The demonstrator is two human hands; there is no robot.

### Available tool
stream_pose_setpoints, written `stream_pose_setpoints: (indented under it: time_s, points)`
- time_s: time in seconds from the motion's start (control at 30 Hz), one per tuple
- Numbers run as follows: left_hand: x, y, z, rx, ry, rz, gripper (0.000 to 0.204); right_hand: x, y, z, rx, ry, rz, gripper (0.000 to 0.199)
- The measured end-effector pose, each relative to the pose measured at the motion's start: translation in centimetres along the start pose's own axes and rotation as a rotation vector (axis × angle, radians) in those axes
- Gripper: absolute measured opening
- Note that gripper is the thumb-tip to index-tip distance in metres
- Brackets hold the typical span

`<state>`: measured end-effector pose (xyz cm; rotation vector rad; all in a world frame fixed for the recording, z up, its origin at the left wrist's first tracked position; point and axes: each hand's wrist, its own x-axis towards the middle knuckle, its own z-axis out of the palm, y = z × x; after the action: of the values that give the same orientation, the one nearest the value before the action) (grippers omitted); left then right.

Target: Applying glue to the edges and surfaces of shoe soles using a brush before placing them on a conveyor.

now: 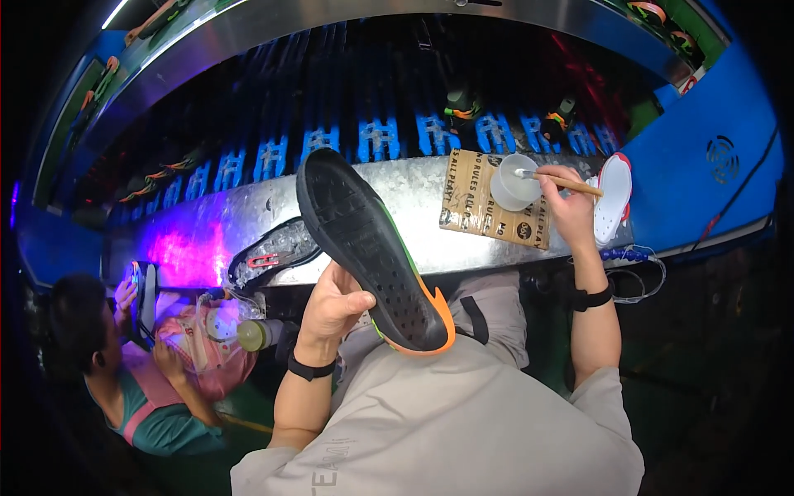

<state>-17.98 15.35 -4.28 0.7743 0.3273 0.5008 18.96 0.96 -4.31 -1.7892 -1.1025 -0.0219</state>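
Gripping on the left: the left hand [332, 304] was closed on the side edge of a black sole [372, 248], thumb over its rim, the other fingers mostly hidden underneath.
Sole's place: it was held up, tilted, in front of the torso, overlapping the near edge of the metal bench [438, 250], toe end toward the bench, orange heel end toward the body, hollow face up.
Gripping on the right: the right hand [571, 211] was closed around the wooden handle of a brush [585, 188].
Brush tip: it was at the mouth of a translucent cup [510, 197] standing on cardboard [474, 194]; how deep it reached could not be told.
Done: the sole was in hand and the brush at the cup, so the work looked like loading the brush; whether any coat was already on the sole could not be told.
Left: brushing the hollow face appeared outstanding, since sole and brush were well apart.
Other pieces: a second dark sole [285, 241] and a white sole [613, 197] lay on the bench, neither in the person's hands.
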Motion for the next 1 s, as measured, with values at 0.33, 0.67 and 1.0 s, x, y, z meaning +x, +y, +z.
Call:
stream_pose_setpoints:
  time_s: [0.33,0.67,1.0]
  points:
    - [-1.5,0.0,-0.3,0.733,0.154,0.42,0.083,-2.5,-7.5,-0.7,0.21,-0.199,-0.054,0.012]
    - [-0.2,0.1,2.2,0.813,0.054,0.645,0.082,-7.1,-10.1,2.6,0.361,-0.326,-0.158,0.016]
    - [-1.6,0.6,0.1,1.024,0.012,0.559,0.076,-9.6,-11.4,3.2,0.408,-0.303,-0.133,0.014]
